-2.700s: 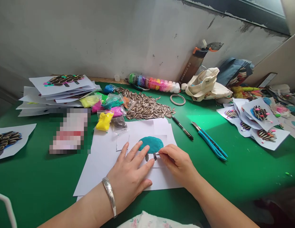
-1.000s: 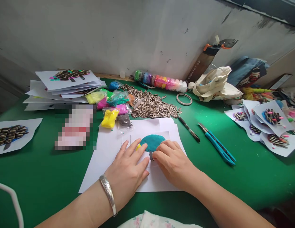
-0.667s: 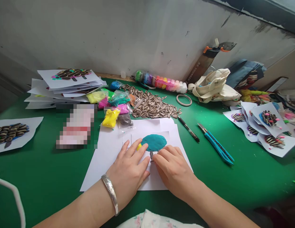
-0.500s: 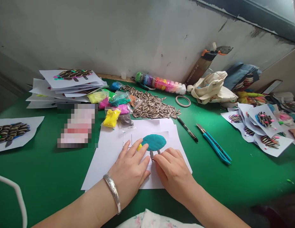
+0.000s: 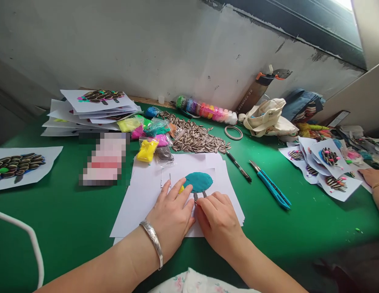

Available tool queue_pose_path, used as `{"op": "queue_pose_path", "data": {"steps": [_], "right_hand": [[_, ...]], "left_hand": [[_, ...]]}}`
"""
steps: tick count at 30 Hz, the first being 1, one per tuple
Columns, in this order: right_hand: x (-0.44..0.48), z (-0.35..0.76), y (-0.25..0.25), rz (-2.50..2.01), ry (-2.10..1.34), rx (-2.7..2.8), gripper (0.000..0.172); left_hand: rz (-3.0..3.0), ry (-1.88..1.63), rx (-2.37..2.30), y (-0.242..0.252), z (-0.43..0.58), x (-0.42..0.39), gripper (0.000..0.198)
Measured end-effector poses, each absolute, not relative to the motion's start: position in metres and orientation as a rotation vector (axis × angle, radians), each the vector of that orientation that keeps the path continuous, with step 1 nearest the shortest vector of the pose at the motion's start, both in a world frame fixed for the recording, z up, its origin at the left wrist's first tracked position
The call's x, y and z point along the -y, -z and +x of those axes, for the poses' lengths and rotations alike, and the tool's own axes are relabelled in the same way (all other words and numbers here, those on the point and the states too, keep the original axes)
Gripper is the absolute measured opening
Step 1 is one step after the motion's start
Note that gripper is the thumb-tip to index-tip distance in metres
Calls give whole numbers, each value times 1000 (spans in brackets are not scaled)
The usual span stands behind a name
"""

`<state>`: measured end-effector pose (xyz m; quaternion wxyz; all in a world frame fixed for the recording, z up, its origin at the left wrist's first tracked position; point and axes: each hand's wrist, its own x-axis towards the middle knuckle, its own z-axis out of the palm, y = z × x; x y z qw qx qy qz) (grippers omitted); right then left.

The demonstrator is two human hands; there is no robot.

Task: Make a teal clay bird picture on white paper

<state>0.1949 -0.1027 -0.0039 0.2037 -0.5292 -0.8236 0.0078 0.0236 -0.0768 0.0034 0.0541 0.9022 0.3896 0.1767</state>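
A teal clay oval (image 5: 198,182) lies pressed on a white sheet (image 5: 136,211), with two grey clay legs (image 5: 196,196) under it and a bit of yellow clay (image 5: 181,189) at its left. My left hand (image 5: 172,211), with a silver bangle on its wrist, lies spread over the sheet, its fingertips by the yellow clay. Beside it my right hand (image 5: 220,215) is closed in a pinch just below the grey legs. A thin dark tip shows at its fingertips, too small to name.
Sunflower seeds (image 5: 195,134), bagged clay (image 5: 147,150) and a pen (image 5: 239,167) lie beyond the sheet. To the right are a blue utility knife (image 5: 270,185), finished seed pictures (image 5: 338,185) and another person's hand (image 5: 374,177). A paper stack (image 5: 94,116) stands left.
The whole view has shifted slightly. Another person's hand has come in at the right edge. My hands keep nearly the same pose, the right pinch still by the grey legs.
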Motion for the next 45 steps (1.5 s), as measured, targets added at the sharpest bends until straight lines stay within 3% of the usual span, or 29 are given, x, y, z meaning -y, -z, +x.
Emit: {"op": "queue_pose_path", "data": {"steps": [30, 38, 45], "right_hand": [[90, 184, 9, -1474, -57, 2194, 25], [91, 194, 5, -1420, -137, 2079, 12], [92, 196, 7, -1460, -79, 2110, 15]], "left_hand": [[2715, -476, -1213, -5, 26, 77, 27], [2719, -515, -1200, 2, 24, 78, 25], [2703, -492, -1188, -1, 24, 78, 24]]}}
